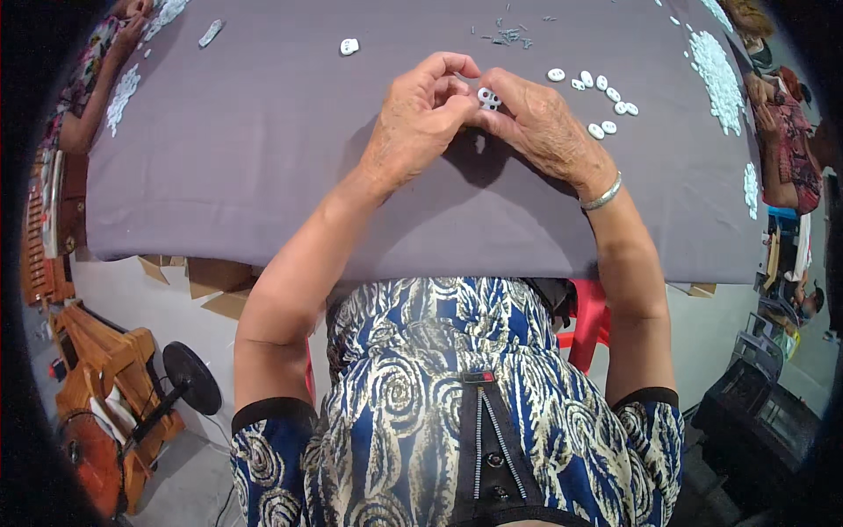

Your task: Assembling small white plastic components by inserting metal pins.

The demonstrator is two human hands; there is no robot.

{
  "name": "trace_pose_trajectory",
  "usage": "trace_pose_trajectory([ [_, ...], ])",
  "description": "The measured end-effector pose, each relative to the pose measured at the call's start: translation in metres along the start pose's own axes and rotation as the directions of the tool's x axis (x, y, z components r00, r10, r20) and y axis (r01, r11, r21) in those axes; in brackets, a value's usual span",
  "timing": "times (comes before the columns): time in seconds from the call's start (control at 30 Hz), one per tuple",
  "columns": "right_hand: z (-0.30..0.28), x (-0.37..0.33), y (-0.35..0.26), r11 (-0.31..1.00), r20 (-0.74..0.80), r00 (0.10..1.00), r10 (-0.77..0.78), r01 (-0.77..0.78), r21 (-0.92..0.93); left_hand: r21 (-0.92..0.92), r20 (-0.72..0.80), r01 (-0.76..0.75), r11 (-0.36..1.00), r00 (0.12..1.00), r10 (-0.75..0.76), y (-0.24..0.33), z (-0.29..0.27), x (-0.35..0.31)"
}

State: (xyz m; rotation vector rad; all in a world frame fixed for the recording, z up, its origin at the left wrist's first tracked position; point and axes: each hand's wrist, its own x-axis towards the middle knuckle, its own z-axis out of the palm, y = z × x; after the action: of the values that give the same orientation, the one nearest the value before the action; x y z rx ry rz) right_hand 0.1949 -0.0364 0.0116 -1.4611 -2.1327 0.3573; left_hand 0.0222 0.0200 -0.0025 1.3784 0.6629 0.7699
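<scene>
In front of me, above the grey cloth, both hands meet at a small white plastic piece with dark holes. My right hand pinches it between thumb and forefinger. From the other side, my left hand is closed, its thumb tip against the piece and its fingers curled; the fingertips are partly hidden. Just right of my right hand lie several white oval pieces with two holes. Small dark grey slender parts, perhaps springs, are scattered beyond my hands. Another white piece rests farther left.
A grey cloth covers the table. White pieces are heaped at the right and at the left edge. A white oblong thing lies far left. Other people's arms rest at both table ends. A red chair is beneath me.
</scene>
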Motion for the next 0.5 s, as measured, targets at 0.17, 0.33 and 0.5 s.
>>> trace_pose_trajectory([
  [0.17, 0.001, 0.0, -0.002, 1.0, 0.009, 1.0, 0.014, -0.014, -0.001, -0.069, -0.005, 0.017, 0.998, 1.0, -0.018, 0.001, -0.002, 0.0],
  [0.33, 0.001, 0.001, -0.005, 1.0, 0.018, 1.0, 0.016, -0.016, -0.006, -0.098, -0.038, 0.067, 0.993, 0.997, -0.071, 0.006, -0.005, 0.001],
  [0.5, 0.001, 0.003, -0.009, 0.999, 0.029, 0.999, 0.032, -0.031, -0.012, -0.064, -0.054, -0.011, 0.998, 0.998, 0.008, 0.003, -0.003, -0.002],
])
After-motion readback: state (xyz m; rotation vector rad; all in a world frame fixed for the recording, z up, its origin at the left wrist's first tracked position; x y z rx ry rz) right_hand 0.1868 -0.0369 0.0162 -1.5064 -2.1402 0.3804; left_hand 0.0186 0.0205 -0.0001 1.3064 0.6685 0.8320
